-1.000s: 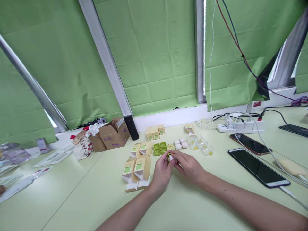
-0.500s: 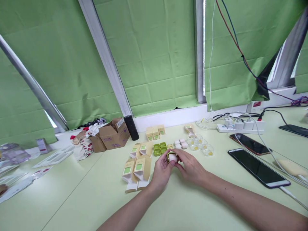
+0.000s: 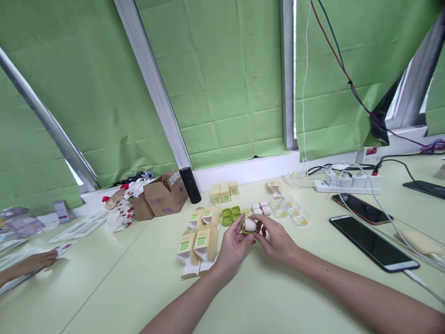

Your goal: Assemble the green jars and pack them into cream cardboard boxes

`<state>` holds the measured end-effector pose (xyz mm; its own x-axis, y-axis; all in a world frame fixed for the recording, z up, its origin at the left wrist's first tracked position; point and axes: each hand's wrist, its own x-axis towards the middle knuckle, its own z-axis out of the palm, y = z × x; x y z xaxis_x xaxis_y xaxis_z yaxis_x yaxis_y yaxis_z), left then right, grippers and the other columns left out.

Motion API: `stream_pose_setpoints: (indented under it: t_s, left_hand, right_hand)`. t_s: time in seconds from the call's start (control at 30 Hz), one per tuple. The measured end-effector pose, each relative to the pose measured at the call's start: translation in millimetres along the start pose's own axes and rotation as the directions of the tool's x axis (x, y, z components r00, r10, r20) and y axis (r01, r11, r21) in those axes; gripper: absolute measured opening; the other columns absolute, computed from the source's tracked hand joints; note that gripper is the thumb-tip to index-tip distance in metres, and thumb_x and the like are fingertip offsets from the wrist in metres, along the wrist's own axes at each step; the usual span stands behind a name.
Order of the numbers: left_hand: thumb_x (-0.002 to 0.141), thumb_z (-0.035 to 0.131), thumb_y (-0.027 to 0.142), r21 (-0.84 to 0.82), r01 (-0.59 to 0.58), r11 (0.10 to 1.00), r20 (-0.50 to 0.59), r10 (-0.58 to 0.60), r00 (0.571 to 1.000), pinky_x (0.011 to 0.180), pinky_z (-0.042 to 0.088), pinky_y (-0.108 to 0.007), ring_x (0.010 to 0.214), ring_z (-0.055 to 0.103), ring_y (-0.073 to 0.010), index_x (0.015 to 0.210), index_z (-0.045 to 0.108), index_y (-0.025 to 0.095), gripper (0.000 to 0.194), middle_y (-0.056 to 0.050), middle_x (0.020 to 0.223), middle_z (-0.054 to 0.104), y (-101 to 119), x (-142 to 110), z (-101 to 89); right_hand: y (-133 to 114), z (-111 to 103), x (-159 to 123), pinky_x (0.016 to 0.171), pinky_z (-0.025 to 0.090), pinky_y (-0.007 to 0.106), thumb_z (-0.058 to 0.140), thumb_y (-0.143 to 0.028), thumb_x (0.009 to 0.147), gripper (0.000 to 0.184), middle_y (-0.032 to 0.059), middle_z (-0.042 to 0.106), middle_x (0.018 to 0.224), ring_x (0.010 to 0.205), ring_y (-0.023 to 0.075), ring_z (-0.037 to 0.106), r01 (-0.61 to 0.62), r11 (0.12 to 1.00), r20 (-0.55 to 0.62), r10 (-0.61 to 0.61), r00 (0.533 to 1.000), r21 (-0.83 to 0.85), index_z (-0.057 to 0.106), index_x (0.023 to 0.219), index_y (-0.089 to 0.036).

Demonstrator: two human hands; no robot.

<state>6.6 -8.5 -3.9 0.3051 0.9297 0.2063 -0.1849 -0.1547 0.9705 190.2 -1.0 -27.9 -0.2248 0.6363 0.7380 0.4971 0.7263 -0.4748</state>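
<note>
Our fingers (image 3: 263, 220) clasp a small olive-green square case (image 3: 244, 230)

We hold it just below the frame's centre, a pinkish-white rounded block (image 3: 250, 224) sitting within its rim; our left hand (image 3: 232, 247) grips its left side, our right hand (image 3: 277, 240) its right, fingertips drawn narrow around it; near the frame's centre, above, we see four olive-green square cups (image 3: 227, 221); clear plastic pots (image 3: 295, 216) lie right of centre, tan card boxes (image 3: 206, 236) left of it.

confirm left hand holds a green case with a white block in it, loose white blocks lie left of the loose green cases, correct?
No: the loose blocks lie right of the loose green cases in the head view. The left hand does hold a green case with a white block.
</note>
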Motion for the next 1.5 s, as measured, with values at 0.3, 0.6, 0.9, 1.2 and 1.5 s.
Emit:
stream_pose_setpoints:
  t_s: [0.3,0.6,0.9,1.2,1.5]
  left_hand:
    - [0.099,0.065,0.042,0.500,-0.189,0.845,-0.087,0.266,0.960,0.095,0.057,-0.042,0.107,0.072,-0.0263,0.145,0.055,0.025,0.050,-0.015,0.131,0.072,3,-1,-19.2]
    - [0.100,0.053,0.011,0.829,-0.476,0.294,0.240,0.583,0.777,0.112,0.045,-0.053,0.133,0.049,-0.0294,0.144,0.056,0.029,0.048,-0.011,0.142,0.061,5,-3,-18.8]
    - [0.098,0.055,0.010,0.852,-0.489,0.189,0.330,0.531,0.780,0.107,0.052,-0.060,0.134,0.049,-0.0333,0.154,0.048,0.032,0.061,-0.015,0.144,0.054,1,-3,-19.3]
    - [0.100,0.059,0.015,0.798,-0.502,0.335,0.242,0.584,0.775,0.111,0.051,-0.053,0.132,0.055,-0.0294,0.151,0.052,0.030,0.054,-0.013,0.138,0.061,-4,-1,-21.5]
    - [0.087,0.076,0.023,0.599,-0.233,0.766,-0.065,0.336,0.940,0.102,0.053,-0.042,0.112,0.065,-0.0256,0.128,0.073,0.027,0.042,-0.009,0.129,0.068,5,3,-13.9]
  right_hand:
    - [-4,-5,9,0.063,0.056,0.029,0.065,-0.041,0.095,0.035,0.0057,0.071,0.096,0.078,0.0181,0.067,-0.334,0.864,0.042,0.344,0.938,0.377,0.059,0.124,-0.021]
    - [-2,-2,15,0.043,0.042,0.024,0.077,-0.069,0.078,0.062,-0.0041,0.061,0.066,0.050,0.0115,0.051,-0.493,0.535,0.202,0.511,0.835,0.686,0.061,0.110,-0.018]
    - [-7,-3,19,0.043,0.039,0.025,0.077,-0.076,0.074,0.066,-0.0059,0.057,0.053,0.045,0.0127,0.051,-0.577,0.455,0.272,0.574,0.772,0.679,0.063,0.101,-0.018]
    - [-7,-3,13,0.045,0.041,0.024,0.073,-0.075,0.079,0.062,0.0004,0.067,0.066,0.051,0.0130,0.058,-0.567,0.476,0.316,0.508,0.801,0.672,0.067,0.096,-0.016]
    - [-2,-8,11,0.047,0.039,0.023,0.066,-0.076,0.084,0.059,0.0059,0.073,0.071,0.054,0.0129,0.058,-0.530,0.505,0.309,0.458,0.834,0.681,0.064,0.082,-0.017]
